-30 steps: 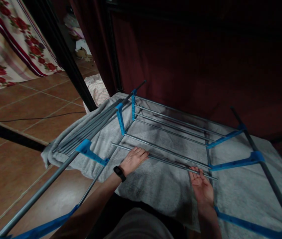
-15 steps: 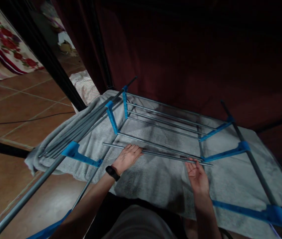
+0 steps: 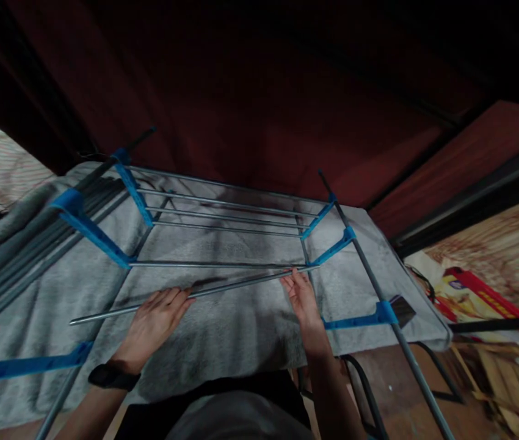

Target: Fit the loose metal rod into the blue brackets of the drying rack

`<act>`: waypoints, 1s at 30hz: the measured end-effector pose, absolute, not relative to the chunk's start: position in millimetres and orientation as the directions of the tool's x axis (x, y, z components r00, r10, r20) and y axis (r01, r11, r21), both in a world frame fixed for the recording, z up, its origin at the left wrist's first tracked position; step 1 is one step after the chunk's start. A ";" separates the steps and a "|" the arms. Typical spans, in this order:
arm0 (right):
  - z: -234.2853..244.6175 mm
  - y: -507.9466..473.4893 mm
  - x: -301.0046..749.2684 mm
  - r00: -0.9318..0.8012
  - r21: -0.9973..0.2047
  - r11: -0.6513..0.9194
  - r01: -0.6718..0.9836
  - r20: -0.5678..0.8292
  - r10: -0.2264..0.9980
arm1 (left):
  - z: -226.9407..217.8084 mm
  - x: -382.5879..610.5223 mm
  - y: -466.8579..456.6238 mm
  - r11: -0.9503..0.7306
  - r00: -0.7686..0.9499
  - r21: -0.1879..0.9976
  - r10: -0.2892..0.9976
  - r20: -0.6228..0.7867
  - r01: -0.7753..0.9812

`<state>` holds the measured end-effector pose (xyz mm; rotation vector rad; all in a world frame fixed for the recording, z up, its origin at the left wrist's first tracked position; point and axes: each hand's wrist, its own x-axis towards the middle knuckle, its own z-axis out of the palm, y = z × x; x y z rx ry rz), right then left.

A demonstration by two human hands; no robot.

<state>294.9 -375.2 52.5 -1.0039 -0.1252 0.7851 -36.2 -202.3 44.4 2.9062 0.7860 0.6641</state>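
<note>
A loose grey metal tube (image 3: 236, 285) slants across the rack in both my hands. My left hand (image 3: 161, 315), with a black watch at the wrist, is wrapped over the tube left of its middle. Near its right end, my right hand (image 3: 300, 292) pinches the tube from below. That end lies close to a blue plastic bracket (image 3: 333, 246) on the rack's right side; whether it touches I cannot tell. Just beyond, a fitted crossbar (image 3: 214, 264) runs to the left blue bracket (image 3: 99, 235). Several more crossbars (image 3: 227, 216) span the rack's far part.
The rack lies on a grey cloth (image 3: 223, 342) over a table. Several loose tubes (image 3: 25, 256) lie at the left. A dark flat object (image 3: 402, 310) sits by the right near bracket. A dark red curtain (image 3: 223, 91) hangs behind. A red and yellow package (image 3: 479, 299) is at right.
My view has turned to the right. The tube's right end has swung away from me and up towards the right bracket, while its left end sits nearer to me. Both hands keep hold of it.
</note>
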 end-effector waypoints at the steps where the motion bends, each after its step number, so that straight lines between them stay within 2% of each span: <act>1: 54.4 -375.1 294.3 0.722 -0.788 0.299 -0.539 -0.250 0.645 | 43.3 -35.8 -203.1 -0.869 0.778 0.162 0.491 0.393 0.467; 11: 73.8 -378.2 296.5 0.703 -0.767 0.348 -0.540 -0.183 0.687 | 48.7 -31.0 -203.3 -0.878 0.754 0.186 0.475 0.454 0.442; 16: 72.7 -379.6 294.6 0.692 -0.766 0.336 -0.548 -0.189 0.697 | 46.4 -30.8 -205.0 -0.855 0.726 0.193 0.513 0.458 0.482; 30: 63.1 -384.3 293.3 0.723 -0.778 0.327 -0.537 -0.225 0.653 | 55.4 -27.8 -211.3 -0.846 0.680 0.272 0.531 0.505 0.459</act>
